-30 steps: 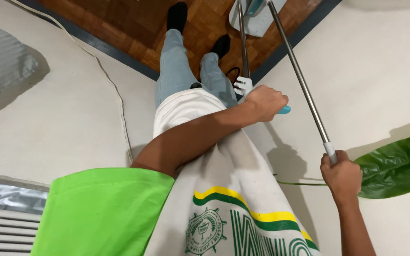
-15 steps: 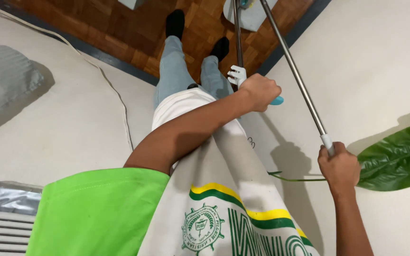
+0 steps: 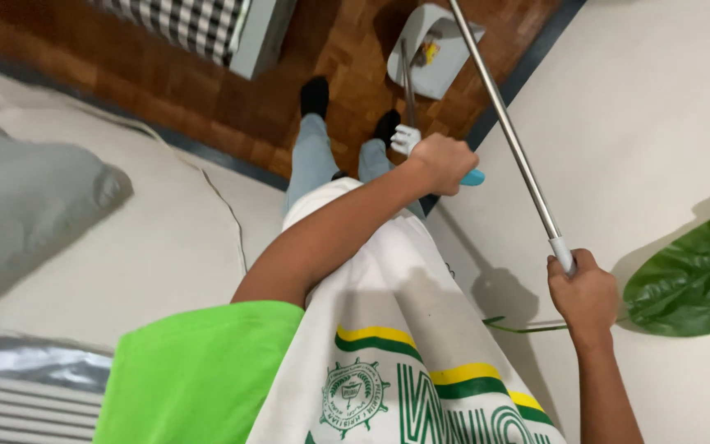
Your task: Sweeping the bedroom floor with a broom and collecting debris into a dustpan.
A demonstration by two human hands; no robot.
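Left hand: centre of the frame, slightly above the middle, fingers clenched round a blue-tipped handle; its thin metal rod runs up to a grey dustpan standing on the wood floor at top centre, a bit of yellow litter inside

Right hand: lower right, fingers wrapped round the grey end of a long metal pole, which slants from the hand up to the top edge, passing just right of the dustpan

Person's dress: green sleeve at lower left, white apron with green and yellow stripes at bottom centre, jeans and dark socks above

Surroundings: large green leaf at right edge, near the right hand; grey cushion at left; checked cloth at upper left; pale wall at right
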